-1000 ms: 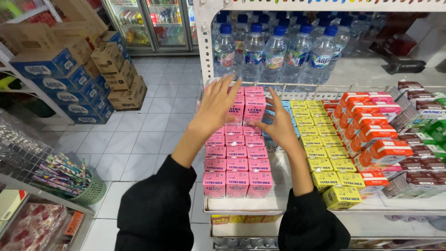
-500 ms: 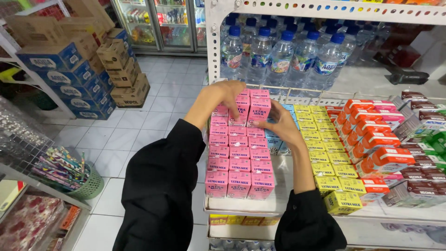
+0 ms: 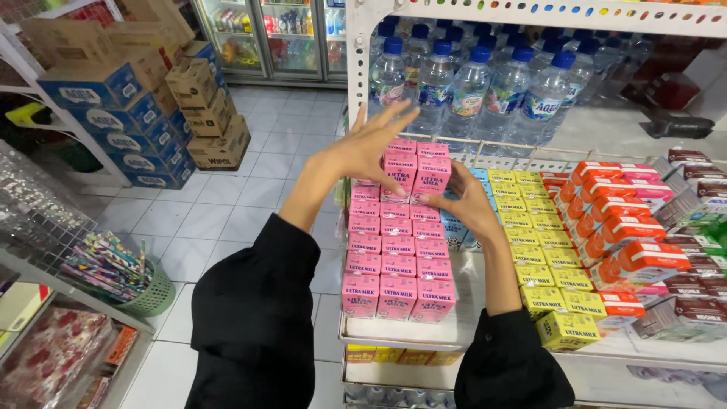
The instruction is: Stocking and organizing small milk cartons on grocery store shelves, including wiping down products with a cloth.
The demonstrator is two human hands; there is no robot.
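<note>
Rows of small pink milk cartons fill the left part of a white wire shelf. At the back of those rows a few pink cartons are stacked a layer higher. My left hand is raised beside the left of that stack, fingers spread, palm toward the cartons, holding nothing. My right hand rests against the right side of the raised cartons, fingers curled around them. Both arms wear black sleeves.
Yellow cartons and orange-red cartons sit to the right. Water bottles stand behind on the shelf. Stacked blue and brown boxes line the tiled floor at left. A green basket and glass-door fridges are nearby.
My left hand has lifted off the top cartons and opened out, fingers spread. My right hand stays against the right side of the stack.
</note>
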